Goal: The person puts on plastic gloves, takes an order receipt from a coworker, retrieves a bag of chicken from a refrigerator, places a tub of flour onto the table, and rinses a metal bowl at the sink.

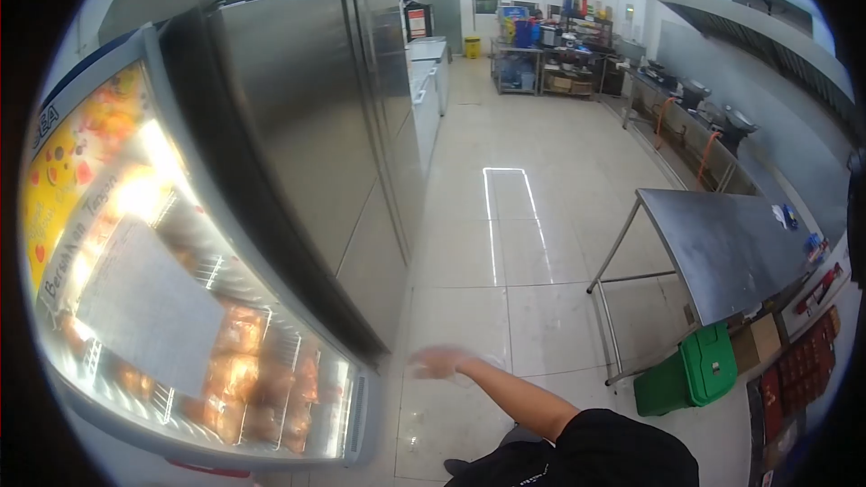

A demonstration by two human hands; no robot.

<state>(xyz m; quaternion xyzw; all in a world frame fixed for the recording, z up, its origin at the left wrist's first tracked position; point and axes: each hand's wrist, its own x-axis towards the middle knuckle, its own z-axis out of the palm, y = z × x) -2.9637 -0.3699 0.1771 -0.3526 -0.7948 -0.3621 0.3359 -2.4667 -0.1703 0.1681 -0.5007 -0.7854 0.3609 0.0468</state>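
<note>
My right hand (439, 362) reaches out in front of my body over the tiled floor, smeared by motion. A thin translucent edge around it looks like a clear plastic glove. I cannot make out its fingers or whether it holds anything. Nearest to it is the lit glass-door display fridge (356, 415) on the left, its frame apart from my hand. Behind the glass, wrapped orange-brown packs (233, 379) sit on wire racks, partly covered by a white paper sheet (153, 307) on the door. My left hand is out of view.
A tall steel refrigerator (298, 117) stands beyond the display fridge. To the right are a steel table (722, 243), a green lidded bin (690, 370) and a cardboard box (758, 343). Stoves (695, 95) line the right wall; loaded shelves (568, 63) stand at the back.
</note>
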